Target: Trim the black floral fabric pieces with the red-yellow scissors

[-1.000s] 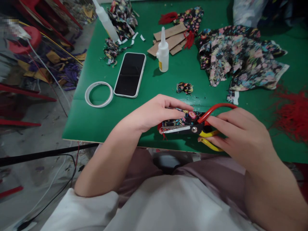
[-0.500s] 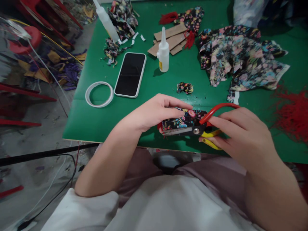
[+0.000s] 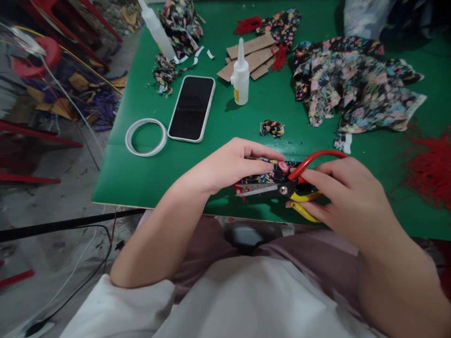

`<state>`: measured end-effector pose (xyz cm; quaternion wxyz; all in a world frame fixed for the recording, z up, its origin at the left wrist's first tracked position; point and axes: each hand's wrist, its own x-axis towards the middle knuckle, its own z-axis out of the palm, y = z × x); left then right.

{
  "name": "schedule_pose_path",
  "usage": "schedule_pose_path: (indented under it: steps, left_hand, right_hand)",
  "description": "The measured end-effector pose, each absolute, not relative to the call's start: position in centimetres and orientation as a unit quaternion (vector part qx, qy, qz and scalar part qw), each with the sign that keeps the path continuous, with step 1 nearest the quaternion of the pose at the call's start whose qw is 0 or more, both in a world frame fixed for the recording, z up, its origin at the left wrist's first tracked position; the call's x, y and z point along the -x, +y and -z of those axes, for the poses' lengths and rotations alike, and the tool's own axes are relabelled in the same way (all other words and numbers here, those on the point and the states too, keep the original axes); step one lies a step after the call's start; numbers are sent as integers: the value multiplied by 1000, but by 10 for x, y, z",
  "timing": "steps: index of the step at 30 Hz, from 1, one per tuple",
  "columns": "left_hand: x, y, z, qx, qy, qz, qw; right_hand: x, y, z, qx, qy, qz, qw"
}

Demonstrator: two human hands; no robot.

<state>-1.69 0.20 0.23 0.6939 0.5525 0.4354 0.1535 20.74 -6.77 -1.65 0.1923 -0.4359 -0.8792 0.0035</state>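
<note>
My left hand (image 3: pixel 229 164) pinches a small flat piece wrapped in black floral fabric (image 3: pixel 271 171) just above the near edge of the green table (image 3: pixel 148 178). Red threads stick out at its left end. My right hand (image 3: pixel 343 188) grips scissors (image 3: pixel 282 189) with one red and one yellow handle. Their blades lie slightly apart along the lower edge of the fabric piece, pointing left toward my left fingers.
A roll of white tape (image 3: pixel 145 137), a phone (image 3: pixel 191 108) lying face up and a glue bottle (image 3: pixel 240 77) stand beyond my hands. Farther back are cardboard strips (image 3: pixel 252 58), a second bottle (image 3: pixel 155 28) and floral fabric (image 3: pixel 352 82). A small fabric scrap (image 3: pixel 272 127) lies in the middle. Red threads (image 3: pixel 428 166) lie at right.
The scissor blades shut along the fabric piece's lower edge half a second ago and have parted again now. Both hands stay in nearly the same place.
</note>
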Motion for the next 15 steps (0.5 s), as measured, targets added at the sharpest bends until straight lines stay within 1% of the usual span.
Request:
schedule_pose_path:
  steps: [15]
  left_hand:
    - [12, 1, -2, -574, 424, -142, 686]
  right_hand:
    - [-205, -68, 17, 421, -889, 7, 183]
